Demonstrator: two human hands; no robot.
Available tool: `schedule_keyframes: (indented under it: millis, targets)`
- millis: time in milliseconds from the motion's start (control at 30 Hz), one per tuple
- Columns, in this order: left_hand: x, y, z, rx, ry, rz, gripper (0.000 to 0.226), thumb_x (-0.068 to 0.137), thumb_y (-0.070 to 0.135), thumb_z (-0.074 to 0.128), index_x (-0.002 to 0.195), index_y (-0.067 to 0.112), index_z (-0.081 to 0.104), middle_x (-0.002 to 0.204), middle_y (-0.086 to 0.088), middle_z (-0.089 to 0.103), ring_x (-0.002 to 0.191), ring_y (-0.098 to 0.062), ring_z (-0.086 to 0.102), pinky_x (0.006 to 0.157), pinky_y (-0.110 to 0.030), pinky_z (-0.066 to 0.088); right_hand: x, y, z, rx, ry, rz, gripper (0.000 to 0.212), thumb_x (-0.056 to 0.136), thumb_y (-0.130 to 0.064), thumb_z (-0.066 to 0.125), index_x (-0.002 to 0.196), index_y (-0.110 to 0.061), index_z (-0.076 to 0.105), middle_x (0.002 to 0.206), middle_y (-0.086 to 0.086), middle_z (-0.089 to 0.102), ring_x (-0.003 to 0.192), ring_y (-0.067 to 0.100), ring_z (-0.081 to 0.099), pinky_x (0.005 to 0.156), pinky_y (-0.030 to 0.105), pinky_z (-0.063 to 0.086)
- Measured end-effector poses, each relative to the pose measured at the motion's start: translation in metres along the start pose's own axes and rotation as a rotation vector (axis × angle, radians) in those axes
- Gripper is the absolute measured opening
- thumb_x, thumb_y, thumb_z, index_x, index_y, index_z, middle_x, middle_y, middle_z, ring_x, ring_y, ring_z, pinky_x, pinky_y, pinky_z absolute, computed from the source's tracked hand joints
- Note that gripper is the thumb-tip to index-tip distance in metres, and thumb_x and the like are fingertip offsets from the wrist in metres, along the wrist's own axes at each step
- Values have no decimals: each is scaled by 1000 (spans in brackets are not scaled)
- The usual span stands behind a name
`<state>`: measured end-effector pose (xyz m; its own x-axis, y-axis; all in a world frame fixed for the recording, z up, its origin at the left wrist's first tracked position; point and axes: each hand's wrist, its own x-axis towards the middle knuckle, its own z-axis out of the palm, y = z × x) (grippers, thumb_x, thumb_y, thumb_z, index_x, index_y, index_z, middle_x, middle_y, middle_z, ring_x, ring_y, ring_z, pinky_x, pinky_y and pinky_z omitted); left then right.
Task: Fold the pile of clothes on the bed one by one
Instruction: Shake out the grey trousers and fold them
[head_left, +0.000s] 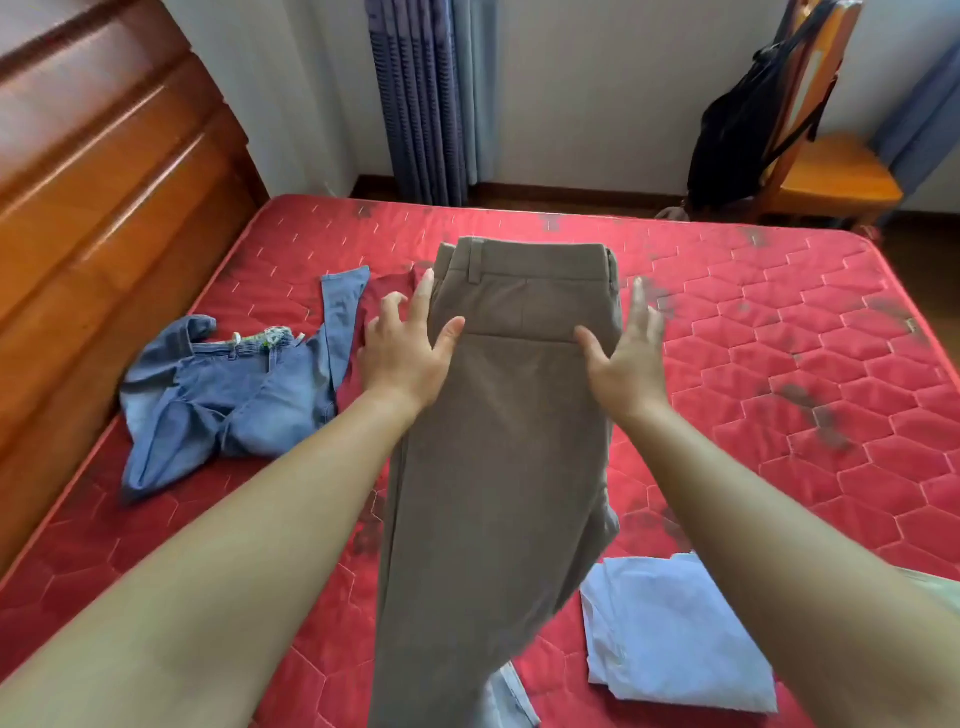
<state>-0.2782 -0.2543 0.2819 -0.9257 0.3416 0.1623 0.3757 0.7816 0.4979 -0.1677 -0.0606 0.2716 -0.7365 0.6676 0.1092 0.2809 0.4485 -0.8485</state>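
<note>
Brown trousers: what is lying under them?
A dark red cloth sticks out from under the trousers at their left edge, a pale blue cloth at their near end; the mattress lies beneath. How far either cloth runs underneath is covered.

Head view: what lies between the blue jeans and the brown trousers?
A dark red garment lies between the blue jeans and brown trousers in the head view, partly under the left hand.

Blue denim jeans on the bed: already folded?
No, the blue denim jeans lie crumpled and spread out on the red quilted mattress, left of the grey-brown trousers.
</note>
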Motion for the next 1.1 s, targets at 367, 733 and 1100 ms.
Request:
schedule_keyframes:
  millis: [367,733,1100]
  targets:
    - [-126,-126,177,185,-460,-109,52,92,45,44,140,27,34,135,-1,44,116,-27,49,89,-40,41,-126,201,107,-150,-286,87,53,81,-16,70,128,-5,49,113,8,53,106,27,55,93,31,42]
    - [-245,-250,229,106,-438,-276,58,87,31,60,138,19,37,141,-10,33,125,-31,39,99,-41,36,-288,276,201,-185,-247,472,62,84,-20,67,137,-6,38,131,12,46,124,25,42,101,22,28]
    - [-296,-270,239,-251,-581,-452,74,90,29,58,147,19,12,135,-13,52,114,-36,55,85,-32,42,-361,281,190,-123,-274,691,35,81,-28,70,112,-25,54,100,-10,69,93,14,64,70,24,44]
